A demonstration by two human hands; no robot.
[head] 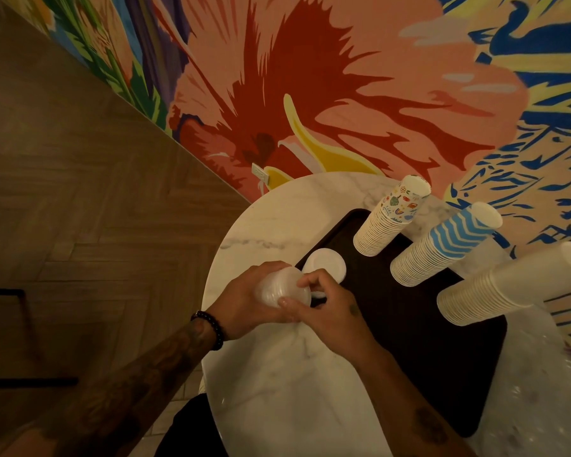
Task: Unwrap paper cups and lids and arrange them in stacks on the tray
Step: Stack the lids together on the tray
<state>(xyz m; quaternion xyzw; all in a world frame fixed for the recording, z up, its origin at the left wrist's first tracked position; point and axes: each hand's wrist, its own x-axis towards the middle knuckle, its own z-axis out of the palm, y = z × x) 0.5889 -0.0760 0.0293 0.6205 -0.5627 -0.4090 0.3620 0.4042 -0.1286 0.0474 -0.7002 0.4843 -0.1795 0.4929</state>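
On the dark rectangular tray [393, 324], three tall paper-cup stacks already stand: doodle-printed [389, 219], blue zigzag [442, 249] and plain white [495, 288], with a low pile of round white lids [323, 268] nearby. Just beside the tray, the left hand [244, 305] grips a bundle of white lids [277, 288] and the right hand [327, 308] pinches its end. Stacking these lids looks like the main work left.

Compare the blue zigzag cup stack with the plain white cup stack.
The blue zigzag cup stack shows wavy blue stripes; the plain white cup stack has no print. The zigzag stack stands mid-row; the white one forms its near end. Both stand upside down on the dark tray.
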